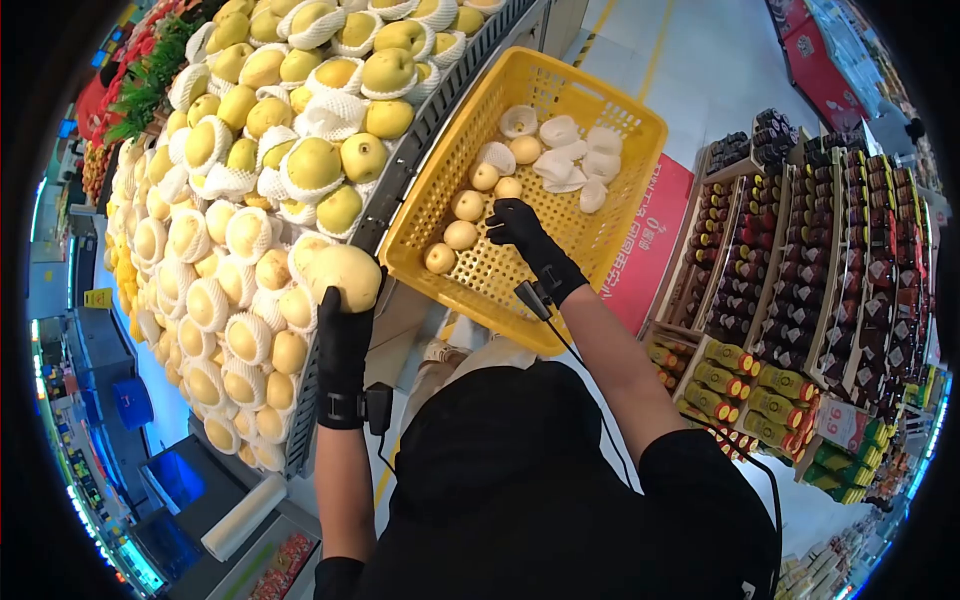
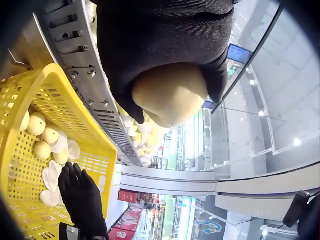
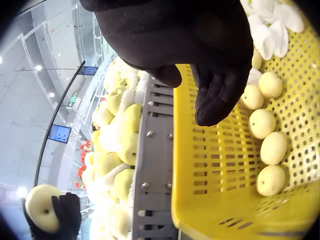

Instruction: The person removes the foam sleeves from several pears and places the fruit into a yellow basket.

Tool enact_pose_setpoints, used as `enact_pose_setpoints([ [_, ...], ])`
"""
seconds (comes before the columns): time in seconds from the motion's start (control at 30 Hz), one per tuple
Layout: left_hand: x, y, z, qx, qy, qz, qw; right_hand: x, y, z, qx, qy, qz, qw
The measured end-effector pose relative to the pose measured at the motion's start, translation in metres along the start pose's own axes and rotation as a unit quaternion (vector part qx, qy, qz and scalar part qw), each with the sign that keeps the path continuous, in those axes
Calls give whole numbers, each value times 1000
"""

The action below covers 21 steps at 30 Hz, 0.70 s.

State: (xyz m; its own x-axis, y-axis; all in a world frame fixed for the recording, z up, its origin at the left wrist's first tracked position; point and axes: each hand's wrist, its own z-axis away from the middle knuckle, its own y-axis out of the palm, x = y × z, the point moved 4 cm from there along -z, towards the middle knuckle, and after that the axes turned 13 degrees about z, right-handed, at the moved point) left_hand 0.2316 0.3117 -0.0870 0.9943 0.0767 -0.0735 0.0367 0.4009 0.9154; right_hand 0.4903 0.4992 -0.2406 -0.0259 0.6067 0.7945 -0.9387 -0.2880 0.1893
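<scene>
A large pale yellow pear (image 1: 345, 278) (image 2: 172, 95) (image 3: 44, 207) is gripped in the black-gloved left hand (image 1: 345, 350) (image 2: 160, 40) (image 3: 68, 215), at the edge of the fruit display. Over the yellow basket (image 1: 640, 120) (image 2: 92, 120) (image 3: 187, 150) hovers the gloved right hand (image 1: 530, 240) (image 2: 82, 200) (image 3: 200, 45), fingers loosely bent, holding nothing. Inside the basket, several small yellow fruits (image 1: 460, 235) (image 2: 42, 150) (image 3: 274, 148) lie in a rough row, beside a cluster of white foam nets (image 1: 562, 165) (image 2: 51, 175) (image 3: 264, 40).
Left of the basket, a sloping display holds many pears (image 1: 314, 163) (image 3: 122, 145), many in foam nets, behind a dark slatted rail (image 1: 400, 165) (image 2: 75, 45) (image 3: 155, 150). Shelves of jars and bottles (image 1: 780, 250) stand to the right, past a red floor panel (image 1: 650, 240).
</scene>
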Motion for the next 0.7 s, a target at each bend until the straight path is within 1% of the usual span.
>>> enact_pose_setpoints([
  [0.07,19,30,12,-25,-50,67,996,-7,-20,-17,-57,8,41,997],
  [0.1,8,10,9,-24,-56,73,995,-12,-29,-26,-100,-9,65,993],
  [0.13,7,7,10,-35,-50,69,996,-15,-40,-35,-148,-44,193,969],
  [0.17,8,5,9,-44,-44,66,996,-17,-50,-43,-193,-78,318,925],
  [0.2,9,3,9,-53,-37,61,996,-10,-55,-45,-233,-111,436,862],
  [0.23,8,2,9,-39,7,-38,998,-10,-61,-51,-217,-80,449,863],
  [0.27,7,-2,9,-50,48,-117,991,-10,-67,-56,-208,-49,461,861],
  [0.33,7,-6,8,-71,129,-274,950,-13,-78,-68,-189,14,481,856],
  [0.37,10,-3,8,-63,120,-272,953,-25,-89,-85,-192,8,505,842],
  [0.47,17,6,11,-68,122,-308,941,-29,-103,-102,-186,57,518,833],
  [0.5,25,19,12,-81,111,-268,954,-27,-106,-106,-178,72,545,816],
  [0.57,26,20,11,-73,104,-227,966,-22,-115,-111,-159,102,597,779],
  [0.6,26,19,12,-68,101,-207,971,-23,-120,-116,-165,105,611,767],
  [0.67,25,16,9,-70,104,-227,966,-26,-130,-126,-175,111,637,743],
  [0.7,23,14,7,-64,101,-233,965,-30,-135,-131,-200,85,652,726],
])
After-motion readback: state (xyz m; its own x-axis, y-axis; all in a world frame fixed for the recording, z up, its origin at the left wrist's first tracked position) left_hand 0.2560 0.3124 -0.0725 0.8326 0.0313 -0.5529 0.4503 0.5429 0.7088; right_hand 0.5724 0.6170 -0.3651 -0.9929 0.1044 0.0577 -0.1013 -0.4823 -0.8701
